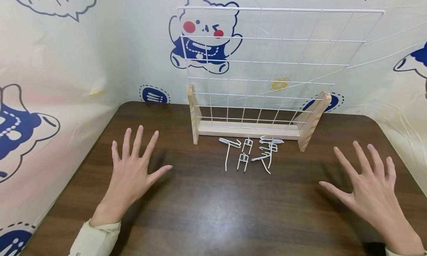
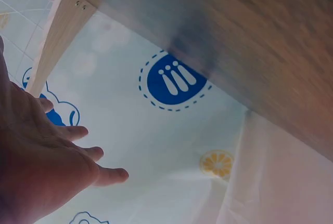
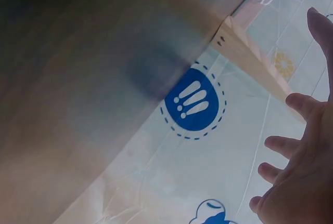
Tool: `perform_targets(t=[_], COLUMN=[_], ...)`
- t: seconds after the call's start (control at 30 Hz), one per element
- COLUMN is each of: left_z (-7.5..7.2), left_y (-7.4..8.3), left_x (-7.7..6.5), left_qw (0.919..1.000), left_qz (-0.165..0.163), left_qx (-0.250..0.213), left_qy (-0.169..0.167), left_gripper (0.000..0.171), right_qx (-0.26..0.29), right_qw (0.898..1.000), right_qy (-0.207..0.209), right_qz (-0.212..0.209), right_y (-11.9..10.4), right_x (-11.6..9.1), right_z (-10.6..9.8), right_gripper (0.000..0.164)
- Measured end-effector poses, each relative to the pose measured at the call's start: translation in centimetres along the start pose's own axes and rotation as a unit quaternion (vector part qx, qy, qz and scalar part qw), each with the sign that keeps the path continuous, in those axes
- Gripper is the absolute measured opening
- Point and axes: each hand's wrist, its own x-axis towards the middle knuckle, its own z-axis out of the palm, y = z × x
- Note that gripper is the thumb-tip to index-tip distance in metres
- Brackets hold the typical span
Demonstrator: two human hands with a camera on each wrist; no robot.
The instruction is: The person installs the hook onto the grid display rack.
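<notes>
On the table [image 1: 186, 215], a wooden stand [image 1: 248, 132] props up the wire grid [image 1: 271, 62] behind white hooks [image 1: 244, 158]; left hand [image 1: 131, 172] and right hand [image 1: 371, 189] hold nothing, fingers spread.

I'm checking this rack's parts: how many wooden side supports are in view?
2. In the head view, the left support stands at the left end of the white wire grid, the right support at its right end.

"Could the left hand [image 1: 131, 176] pass rightward?"
"Yes, over the bare brown tabletop [image 1: 213, 211], on the near side of the white wire hooks [image 1: 244, 158]."
"And straight back past those?"
"There the white wire grid [image 1: 272, 62] stands in the way, wooden end supports [image 1: 313, 122] at either side."
</notes>
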Motion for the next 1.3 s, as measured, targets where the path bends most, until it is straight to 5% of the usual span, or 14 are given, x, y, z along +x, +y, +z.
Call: perform_targets(t=[0.7,1.3], left_z=[-0.7,-2.7], left_y=[1.0,1.5], left_x=[2.6,7.7], left_qw=[0.9966,0.9858], left_qz=[0.042,0.062], left_qx=[-0.065,-0.154], left_qy=[-0.03,-0.02], left_gripper=[0.084,0.075], right_qx=[0.053,0.111], right_qw=[0.991,0.974], right_qy=[-0.011,-0.012], right_qz=[-0.123,-0.2], right_y=[-5.1,-10.1], right_x=[3.9,7.0], right_z=[0.7,1.8], right_gripper=[0.079,0.056])
